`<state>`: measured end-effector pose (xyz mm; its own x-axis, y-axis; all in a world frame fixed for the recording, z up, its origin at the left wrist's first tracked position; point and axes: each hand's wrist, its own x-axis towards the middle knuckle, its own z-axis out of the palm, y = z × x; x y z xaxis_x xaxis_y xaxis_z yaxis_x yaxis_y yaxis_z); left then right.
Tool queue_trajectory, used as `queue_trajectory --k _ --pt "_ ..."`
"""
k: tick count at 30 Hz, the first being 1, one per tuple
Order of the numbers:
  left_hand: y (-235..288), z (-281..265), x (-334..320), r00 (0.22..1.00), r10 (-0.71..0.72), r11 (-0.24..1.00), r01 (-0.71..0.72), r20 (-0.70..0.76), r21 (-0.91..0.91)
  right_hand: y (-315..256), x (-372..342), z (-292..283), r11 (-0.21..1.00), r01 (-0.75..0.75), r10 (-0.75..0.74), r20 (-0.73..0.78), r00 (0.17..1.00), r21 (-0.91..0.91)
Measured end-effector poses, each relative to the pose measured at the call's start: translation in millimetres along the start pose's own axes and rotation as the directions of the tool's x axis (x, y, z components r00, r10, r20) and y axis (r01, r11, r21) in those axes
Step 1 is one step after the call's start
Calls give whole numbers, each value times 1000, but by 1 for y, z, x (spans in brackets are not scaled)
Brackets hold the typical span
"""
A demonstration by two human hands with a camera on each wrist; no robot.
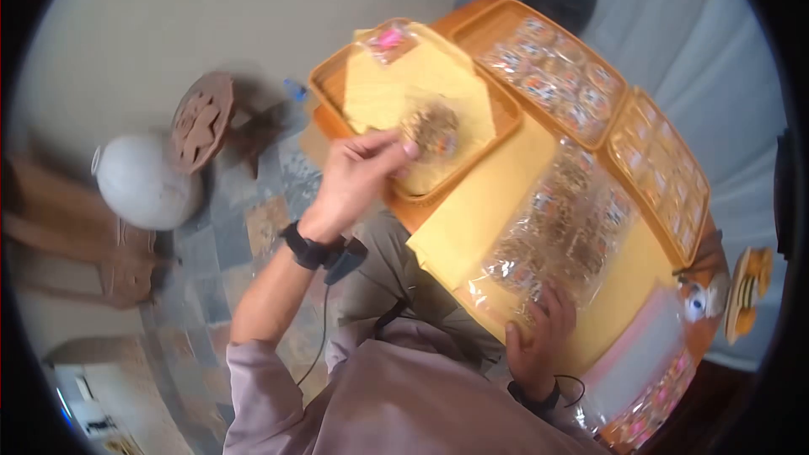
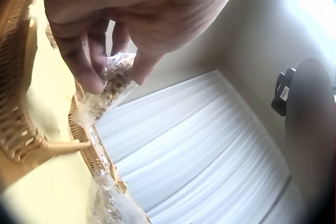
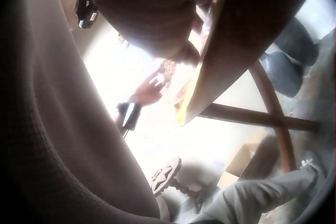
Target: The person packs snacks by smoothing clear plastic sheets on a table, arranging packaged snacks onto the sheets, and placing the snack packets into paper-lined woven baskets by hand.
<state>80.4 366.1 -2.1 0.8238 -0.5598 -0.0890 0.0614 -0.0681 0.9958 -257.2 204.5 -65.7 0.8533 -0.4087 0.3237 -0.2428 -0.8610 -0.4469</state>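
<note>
Between thumb and fingers my left hand (image 1: pixel 362 173) pinches a small clear plastic packet (image 1: pixel 434 131) of brown, ring-like pieces. It holds the packet over a wicker tray (image 1: pixel 324 80) lined with yellow paper. The left wrist view shows the packet (image 2: pixel 116 85) up close, gripped at its top by the fingertips. My right hand (image 1: pixel 543 337) rests with loosely spread fingers at the near edge of several clear packets (image 1: pixel 560 232) of similar brown pieces, which lie on yellow paper (image 1: pixel 472 240). In the right wrist view my right hand (image 3: pixel 157 24) is dark and partly hidden by the table edge.
A pink packet (image 1: pixel 390 40) lies at the tray's far end. Two more wicker trays (image 1: pixel 619 131) with rows of packets stand along the table's far side. Clear plastic sleeves (image 1: pixel 640 362) lie near my right wrist. A carved stool (image 1: pixel 202 122) stands left.
</note>
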Motion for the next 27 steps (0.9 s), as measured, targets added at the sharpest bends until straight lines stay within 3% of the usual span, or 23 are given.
queue_trajectory --k 7,9,10,12,13,15,16,18,19,22,23,27 --pt "36 20 121 990 125 984 -132 67 118 7 -1 8 1000 -17 17 -5 1000 0" --pt "44 31 167 960 215 922 -260 179 285 7 -3 9 999 -29 29 -7 1000 -13" --pt "47 37 190 957 215 921 -265 194 285 8 -3 9 999 -25 25 1 1000 -23" --pt "48 56 238 926 289 715 -379 245 588 8 -2 8 998 -50 51 10 999 -23" --pt "47 66 257 922 286 714 -386 260 585 7 -3 7 998 -62 62 32 998 -17" --pt "44 86 293 735 516 278 -630 441 725 8 -3 7 997 -75 76 39 996 -17" --pt "41 92 310 729 513 276 -641 454 716 7 -4 7 997 -76 77 56 996 -13" --pt "32 113 347 490 547 -185 -721 679 668 8 -3 7 995 -97 98 56 994 -22" --pt "28 119 355 573 459 -177 -690 679 702 9 -6 7 995 -93 95 71 993 -25" --pt "7 124 378 556 447 -249 -675 701 694 14 -11 9 996 -72 76 84 994 -50" --pt "2 123 386 592 405 -242 -666 697 706 16 -12 8 995 -84 88 85 993 -51" --pt "4 118 395 602 307 -279 -683 737 675 16 -12 6 996 -87 89 117 989 -23"
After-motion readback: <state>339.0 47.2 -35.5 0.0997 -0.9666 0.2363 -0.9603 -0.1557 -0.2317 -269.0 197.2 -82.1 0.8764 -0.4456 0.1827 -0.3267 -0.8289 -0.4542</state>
